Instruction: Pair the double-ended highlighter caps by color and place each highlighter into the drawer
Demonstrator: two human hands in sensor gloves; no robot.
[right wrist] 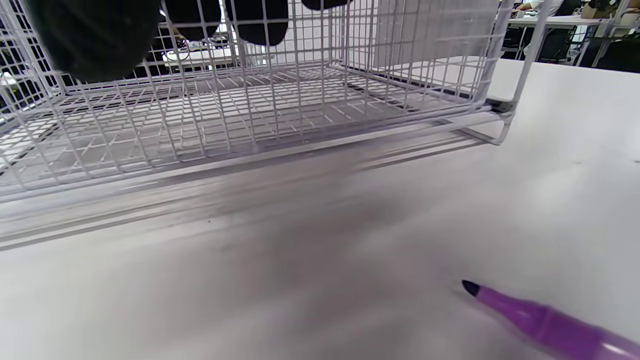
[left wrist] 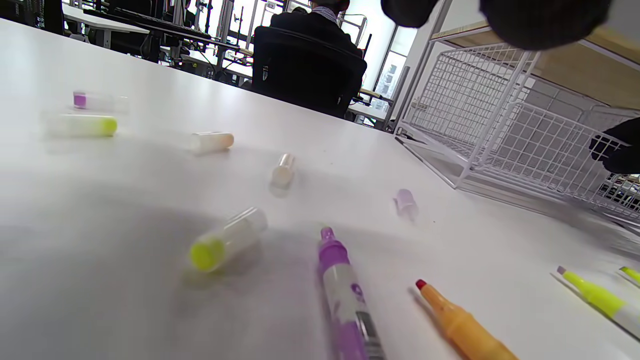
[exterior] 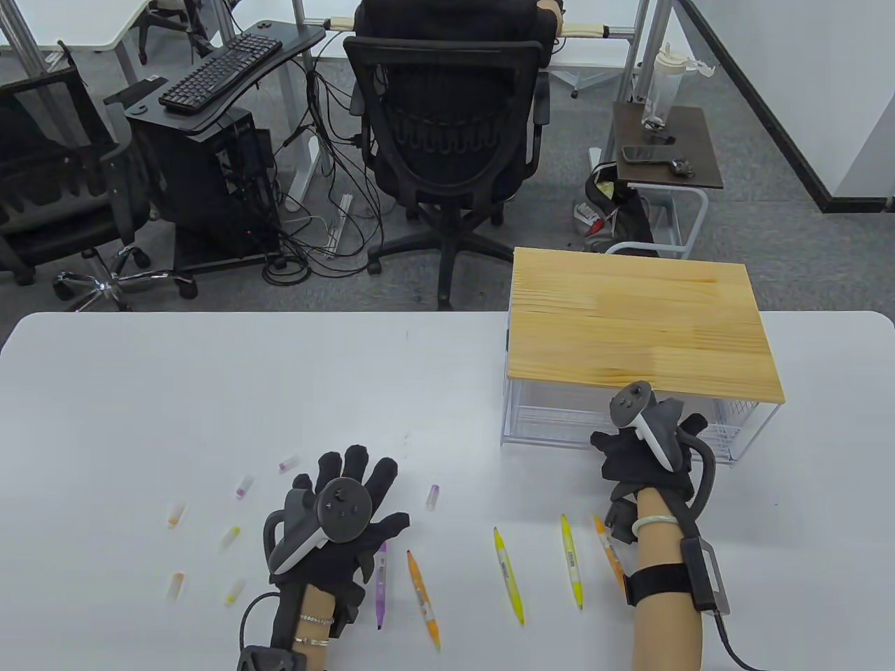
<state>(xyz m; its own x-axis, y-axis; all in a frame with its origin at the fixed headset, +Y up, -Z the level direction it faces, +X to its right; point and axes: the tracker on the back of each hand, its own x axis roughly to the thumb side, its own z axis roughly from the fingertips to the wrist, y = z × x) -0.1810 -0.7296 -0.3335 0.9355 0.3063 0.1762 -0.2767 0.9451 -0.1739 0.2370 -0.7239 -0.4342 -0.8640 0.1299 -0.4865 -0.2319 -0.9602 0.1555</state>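
My right hand [exterior: 647,447] hooks its fingers on the wire drawer [exterior: 552,419] front to open it, while my left hand [exterior: 342,521] hovers spread and empty over the uncapped purple highlighter [exterior: 381,583], caps scattered beside.

Uncapped highlighters [exterior: 507,574], loose caps [exterior: 289,463], wire drawer [exterior: 538,419]

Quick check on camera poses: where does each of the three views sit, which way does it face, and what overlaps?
Table view: high, looking down at the white table; shows left hand and right hand.
Left wrist view: low over the table, facing scattered caps and the purple highlighter; gloved fingertips at the top.
Right wrist view: low, facing the white wire drawer; fingers at the top.
Shared: both wrist views see the wire drawer and a purple highlighter.
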